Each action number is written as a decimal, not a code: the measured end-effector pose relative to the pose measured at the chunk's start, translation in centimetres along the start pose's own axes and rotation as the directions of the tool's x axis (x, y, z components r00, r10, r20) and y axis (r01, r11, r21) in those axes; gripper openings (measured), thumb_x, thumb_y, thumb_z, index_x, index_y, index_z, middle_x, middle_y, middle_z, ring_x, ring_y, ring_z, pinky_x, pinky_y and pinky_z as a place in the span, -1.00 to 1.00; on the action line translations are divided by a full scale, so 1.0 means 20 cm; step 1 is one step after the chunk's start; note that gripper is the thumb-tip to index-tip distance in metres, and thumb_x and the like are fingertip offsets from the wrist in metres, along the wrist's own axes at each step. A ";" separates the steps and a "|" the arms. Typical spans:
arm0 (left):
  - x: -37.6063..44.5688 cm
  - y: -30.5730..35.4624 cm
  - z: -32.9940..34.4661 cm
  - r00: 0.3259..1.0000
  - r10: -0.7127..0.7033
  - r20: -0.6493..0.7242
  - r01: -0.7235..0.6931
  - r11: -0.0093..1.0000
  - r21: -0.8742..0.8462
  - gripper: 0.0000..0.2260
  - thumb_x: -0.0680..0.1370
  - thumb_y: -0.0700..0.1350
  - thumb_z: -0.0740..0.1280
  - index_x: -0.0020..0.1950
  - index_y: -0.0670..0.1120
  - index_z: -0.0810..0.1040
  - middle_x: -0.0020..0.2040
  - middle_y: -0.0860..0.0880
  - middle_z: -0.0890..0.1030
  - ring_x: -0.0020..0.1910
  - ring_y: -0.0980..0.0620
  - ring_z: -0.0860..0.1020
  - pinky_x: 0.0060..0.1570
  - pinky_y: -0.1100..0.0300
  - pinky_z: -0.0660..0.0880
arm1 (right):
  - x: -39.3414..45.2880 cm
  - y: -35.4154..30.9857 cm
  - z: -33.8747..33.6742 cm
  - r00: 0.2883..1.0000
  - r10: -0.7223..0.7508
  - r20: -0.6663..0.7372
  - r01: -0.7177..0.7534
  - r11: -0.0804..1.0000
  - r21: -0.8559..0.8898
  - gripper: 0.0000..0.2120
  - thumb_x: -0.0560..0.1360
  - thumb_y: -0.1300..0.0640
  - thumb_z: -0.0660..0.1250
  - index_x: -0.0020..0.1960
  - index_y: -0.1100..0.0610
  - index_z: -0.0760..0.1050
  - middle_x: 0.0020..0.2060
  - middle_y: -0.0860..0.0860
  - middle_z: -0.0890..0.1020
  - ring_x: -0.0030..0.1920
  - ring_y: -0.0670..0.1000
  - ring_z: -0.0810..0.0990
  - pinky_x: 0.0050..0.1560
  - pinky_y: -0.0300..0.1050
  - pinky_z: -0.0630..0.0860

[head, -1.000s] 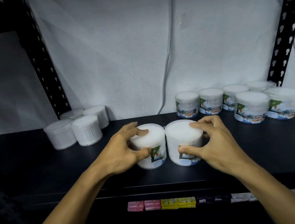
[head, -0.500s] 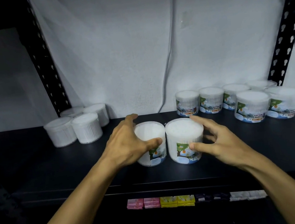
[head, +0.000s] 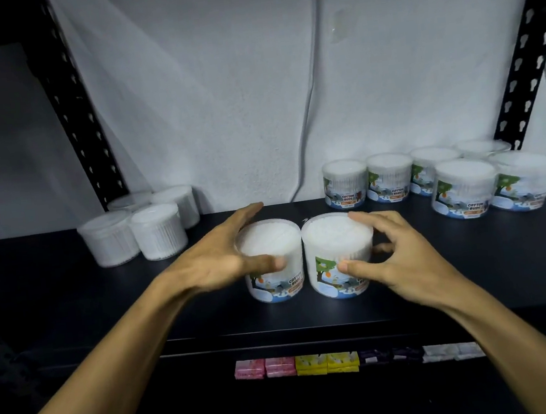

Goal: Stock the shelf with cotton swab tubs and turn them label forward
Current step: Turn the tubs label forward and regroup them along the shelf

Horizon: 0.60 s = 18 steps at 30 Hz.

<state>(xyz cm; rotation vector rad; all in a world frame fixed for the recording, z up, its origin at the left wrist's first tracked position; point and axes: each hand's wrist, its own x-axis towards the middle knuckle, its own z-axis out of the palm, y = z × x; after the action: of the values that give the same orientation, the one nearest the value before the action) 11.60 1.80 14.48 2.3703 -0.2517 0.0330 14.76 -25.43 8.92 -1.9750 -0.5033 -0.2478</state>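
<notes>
- Cotton swab tubs, two, at the front middle of the black shelf (head: 71, 298): left tub (head: 272, 261) and right tub (head: 338, 255) stand upright, side by side, sides touching, printed labels toward the camera.
- Left hand (head: 216, 261): forearm reaches in from lower left; palm lies against the left side of the left tub, fingers extended along its far rim, thumb across its front wall above the label. Hand spread, wrapped loosely round the tub.
- Right hand (head: 396, 257): forearm reaches in from lower right; fingers curled round the right side of the right tub, index fingertip on the lid edge, thumb tip on the front wall beside the label.
- Stocked tubs (head: 391, 178), back right: six, in two rows, labels forward.
- Unlabelled-side tubs (head: 157, 232), back left: four, clustered, only white swabs showing.
- Lower level: row of small packets (head: 311, 365), pink, yellow, dark, white.
- White wall (head: 218, 94) with a hanging cable (head: 312, 100) behind.
</notes>
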 end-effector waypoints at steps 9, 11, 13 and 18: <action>-0.01 0.07 0.13 0.916 -0.107 -0.386 0.153 0.984 0.088 -0.08 0.22 0.30 0.54 0.46 0.04 0.26 0.32 0.04 0.46 0.25 0.01 0.45 0.18 0.10 0.45 | 0.05 -0.02 -0.07 0.974 -0.029 0.226 -0.023 0.974 0.224 -0.19 0.22 0.03 0.60 0.36 -0.23 0.31 0.36 -0.22 0.39 0.27 -0.30 0.41 0.25 -0.25 0.40; 0.01 0.04 0.12 0.939 -0.105 -0.327 0.116 0.993 0.016 -0.09 0.23 0.22 0.57 0.46 0.05 0.24 0.29 0.08 0.47 0.22 0.05 0.46 0.16 0.16 0.43 | 0.06 -0.02 -0.07 0.980 -0.018 0.197 -0.023 0.979 0.203 -0.20 0.21 0.03 0.57 0.39 -0.15 0.34 0.34 -0.20 0.41 0.25 -0.29 0.43 0.22 -0.27 0.43; 0.02 0.01 0.09 0.966 -0.084 -0.245 0.070 0.996 -0.063 -0.09 0.23 0.14 0.60 0.47 0.05 0.24 0.28 0.11 0.47 0.21 0.11 0.47 0.17 0.23 0.40 | 0.05 -0.02 -0.07 0.988 -0.004 0.152 -0.022 0.986 0.168 -0.19 0.18 -0.03 0.53 0.40 -0.12 0.36 0.31 -0.20 0.41 0.21 -0.27 0.46 0.11 -0.36 0.46; 0.02 -0.04 0.03 0.997 -0.009 -0.077 -0.005 0.983 -0.181 -0.01 0.14 0.12 0.54 0.51 0.06 0.20 0.32 0.17 0.47 0.26 0.28 0.43 0.30 0.23 0.37 | 0.04 -0.01 -0.02 0.998 -0.002 0.060 -0.002 0.998 0.070 -0.21 0.19 -0.08 0.56 0.38 -0.10 0.39 0.26 -0.18 0.38 0.24 -0.17 0.45 0.15 -0.31 0.45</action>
<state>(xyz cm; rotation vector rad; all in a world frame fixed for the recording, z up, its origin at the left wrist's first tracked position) 12.09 1.85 13.47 2.1828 -0.2058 0.0963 15.41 -25.51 9.52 -1.9183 -0.5442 -0.1686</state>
